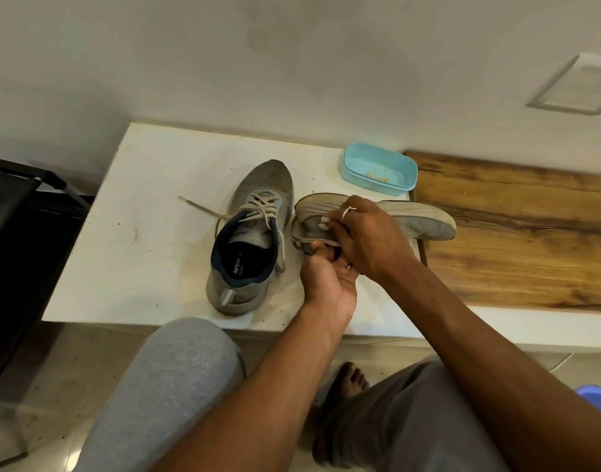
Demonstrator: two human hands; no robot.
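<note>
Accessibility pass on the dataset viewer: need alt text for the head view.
A person's right hand presses a small white wad against the side of a grey shoe lying on its side on a white table, while the left hand grips its heel end. A second grey shoe stands upright beside it, with a blue tub behind.

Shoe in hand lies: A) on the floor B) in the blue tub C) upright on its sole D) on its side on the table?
D: the held shoe lies sideways on the table, ribbed sole showing; the left hand grips it, the right hand pinches a white wad against it.
</note>
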